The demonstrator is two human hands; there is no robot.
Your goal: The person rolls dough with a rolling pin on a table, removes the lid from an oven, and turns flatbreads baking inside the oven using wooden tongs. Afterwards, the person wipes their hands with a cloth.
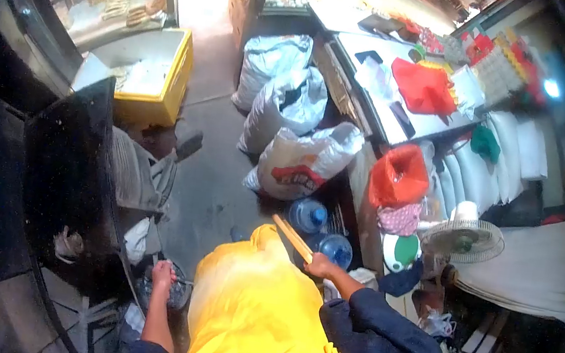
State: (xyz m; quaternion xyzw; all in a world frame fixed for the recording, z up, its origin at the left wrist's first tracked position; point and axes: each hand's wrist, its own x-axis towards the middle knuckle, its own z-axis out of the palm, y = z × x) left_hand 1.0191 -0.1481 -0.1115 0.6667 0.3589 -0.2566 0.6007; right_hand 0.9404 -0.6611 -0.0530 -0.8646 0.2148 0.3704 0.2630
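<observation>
My right hand [319, 265] is closed around a pair of long, pale wooden sticks [293, 238], which point forward and left over the yellow apron [252, 301]. Just past them, two blue water jugs [307, 215] are on the floor. My left hand [164, 274] is curled into a fist at the lower left, beside a dark round container [177, 290]. A thin metal piece shows near that fist, but what the fingers hold is hidden.
Three white woven sacks [306, 162] line the walkway's right side. A yellow foam box [175, 80] stands at the far left, near a dark panel [72, 177]. On the right are a cluttered table [356, 47], a red bin [399, 176] and a fan [463, 237].
</observation>
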